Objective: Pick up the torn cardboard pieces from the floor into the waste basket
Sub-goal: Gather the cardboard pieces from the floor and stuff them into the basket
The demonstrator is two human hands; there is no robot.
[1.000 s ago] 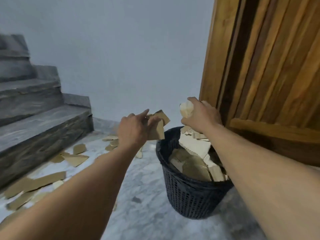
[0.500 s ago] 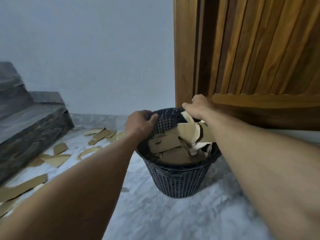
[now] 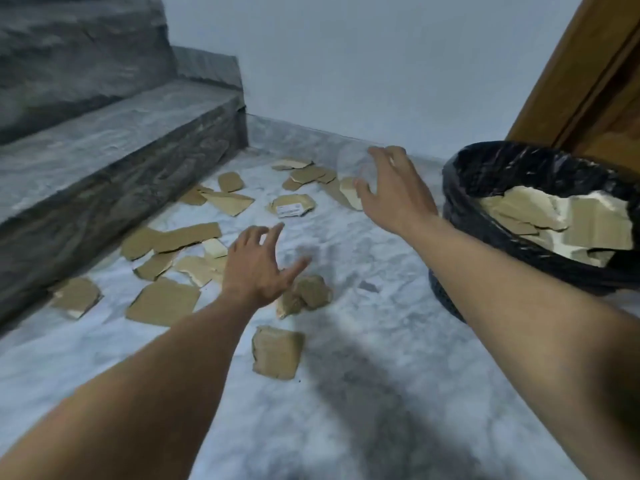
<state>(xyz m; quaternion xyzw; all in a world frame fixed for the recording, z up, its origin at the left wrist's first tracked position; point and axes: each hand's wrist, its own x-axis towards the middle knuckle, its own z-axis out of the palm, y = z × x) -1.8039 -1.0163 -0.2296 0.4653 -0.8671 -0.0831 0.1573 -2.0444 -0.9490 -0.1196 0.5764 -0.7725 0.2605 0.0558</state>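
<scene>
Pale marble floor (image 3: 363, 393) beside a grey stone step (image 3: 104, 140) carries scattered torn brown cardboard pieces (image 3: 162, 303), light and fairly stiff by their look; lying flat, they likely lift best by a raised edge. Left hand (image 3: 258, 268) and right hand (image 3: 391, 188) hover above them, fingers spread, empty. The black mesh waste basket (image 3: 457, 202) is heaped with cardboard scraps (image 3: 581, 226)

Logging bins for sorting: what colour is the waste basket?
Black; the waste basket shows best in the head view.
</scene>
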